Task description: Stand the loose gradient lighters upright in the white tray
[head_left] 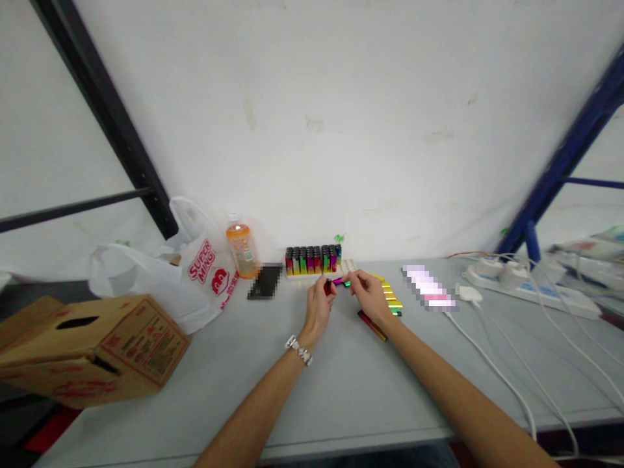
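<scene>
My left hand [319,304], with a silver bracelet at its wrist, is closed around a lighter [328,284], of which a dark and reddish part shows. Close to it, my right hand [368,294] has its fingers pinched together. A shiny purple piece [337,281] shows between the hands; whether it belongs to the lighter I cannot tell. Behind them, several colourful lighters [312,261] with black tops stand upright in rows in a white tray [348,265] with holes. Shiny yellow pieces [392,299] lie beside my right hand, and a red-and-gold lighter [373,326] lies under its wrist.
A cardboard box [131,351] and a white plastic bag [195,286] are on the left. An orange-capped-looking drink bottle [241,250] and a dark blurred item [266,281] stand nearer. On the right are a blurred phone-like item [429,287], a charger [469,294], cables and a power strip [536,286].
</scene>
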`<move>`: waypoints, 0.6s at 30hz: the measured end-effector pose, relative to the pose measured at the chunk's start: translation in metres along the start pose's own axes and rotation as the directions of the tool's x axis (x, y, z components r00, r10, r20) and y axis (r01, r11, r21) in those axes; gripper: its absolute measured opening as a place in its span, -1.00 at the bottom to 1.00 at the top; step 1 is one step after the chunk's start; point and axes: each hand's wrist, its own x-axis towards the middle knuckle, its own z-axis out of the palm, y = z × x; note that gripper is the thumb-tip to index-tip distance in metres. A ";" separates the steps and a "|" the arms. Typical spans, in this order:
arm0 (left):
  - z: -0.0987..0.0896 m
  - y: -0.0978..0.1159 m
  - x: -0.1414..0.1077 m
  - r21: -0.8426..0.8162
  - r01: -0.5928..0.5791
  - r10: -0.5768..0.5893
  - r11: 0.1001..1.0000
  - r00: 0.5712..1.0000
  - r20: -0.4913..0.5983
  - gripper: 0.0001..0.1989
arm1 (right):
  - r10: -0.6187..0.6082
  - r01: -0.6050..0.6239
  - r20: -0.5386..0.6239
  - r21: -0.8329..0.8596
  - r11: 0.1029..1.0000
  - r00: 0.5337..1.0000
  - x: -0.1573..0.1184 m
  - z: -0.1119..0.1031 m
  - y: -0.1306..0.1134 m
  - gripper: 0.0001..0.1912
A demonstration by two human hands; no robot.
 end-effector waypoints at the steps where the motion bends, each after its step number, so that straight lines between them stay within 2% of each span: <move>1: 0.000 0.000 0.000 -0.014 -0.019 0.019 1.000 1.000 0.020 -0.43 | 0.004 -0.004 0.010 0.000 1.000 1.000 -0.001 0.002 -0.001 -0.53; 6: 0.005 -0.014 0.004 0.003 -0.212 0.211 0.977 0.975 0.072 -0.28 | 0.050 -0.049 -0.019 0.024 0.998 0.999 -0.004 0.013 -0.006 -0.58; 8: 0.007 -0.022 0.006 0.033 -0.233 0.229 0.972 0.969 0.088 -0.28 | 0.092 -0.090 -0.016 0.104 0.991 0.996 -0.004 0.016 -0.006 -0.57; 11: 0.008 -0.031 0.010 0.077 -0.228 0.220 0.971 0.970 0.100 -0.33 | 0.161 -0.173 0.065 0.264 0.949 0.985 -0.002 0.015 -0.004 -0.56; 13: 0.004 -0.032 0.012 0.178 -0.249 0.234 0.952 0.967 0.100 -0.38 | 0.184 -0.200 0.081 0.334 0.921 0.980 0.001 0.011 -0.003 -0.55; 15: -0.003 -0.031 0.015 0.373 -0.315 0.290 0.873 0.949 0.124 -0.45 | 0.180 -0.176 0.023 0.367 0.913 0.983 0.007 0.002 -0.001 -0.55; 16: -0.007 -0.030 0.016 0.484 -0.365 0.325 0.795 0.931 0.167 -0.48 | 0.173 -0.152 -0.025 0.369 0.917 0.985 0.011 -0.003 0.001 -0.55; 18: -0.013 -0.030 0.019 0.665 -0.474 0.358 0.577 0.879 0.316 -0.48 | 0.155 -0.100 -0.133 0.354 0.930 0.979 0.019 -0.015 0.005 -0.54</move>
